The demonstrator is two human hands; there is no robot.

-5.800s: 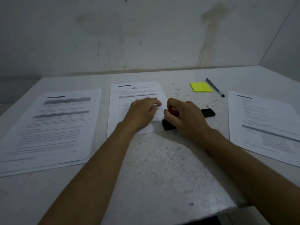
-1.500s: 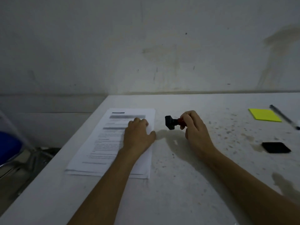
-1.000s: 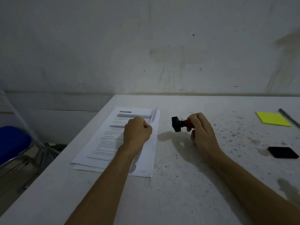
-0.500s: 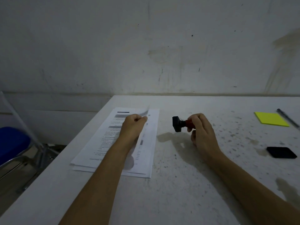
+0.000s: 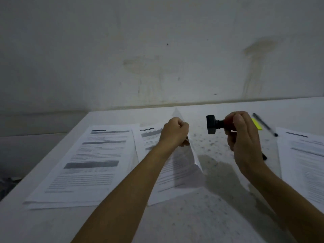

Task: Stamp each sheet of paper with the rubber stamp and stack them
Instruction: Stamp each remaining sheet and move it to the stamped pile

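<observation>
Head view, looking down along two bare forearms over a white speckled surface (image 5: 201, 216) set against a stained pale wall (image 5: 157, 50). The left hand (image 5: 175, 132) is curled into a closed grip, pinching the right edge of a single printed sheet (image 5: 177, 172) and lifting that edge off the surface so the page bends upward, its upper corner rising to a point above the knuckles; the sheet's lower part lies on the surface. Just to the left of it, a stack of printed papers (image 5: 91, 165) lies flat near the surface's left edge, the lifted sheet overlapping its right side. The right hand (image 5: 243, 139) is raised above the surface, fingers and thumb closed in a grip around the red handle of the rubber stamp (image 5: 214, 124), which is held sideways with its black block pointing left toward the lifted sheet, apart from it. Behind the right hand a yellow sticky-note pad (image 5: 257, 125) and a dark pen (image 5: 264, 124) lie on the surface. At the far right another pile of printed pages (image 5: 305, 163) lies flat.
</observation>
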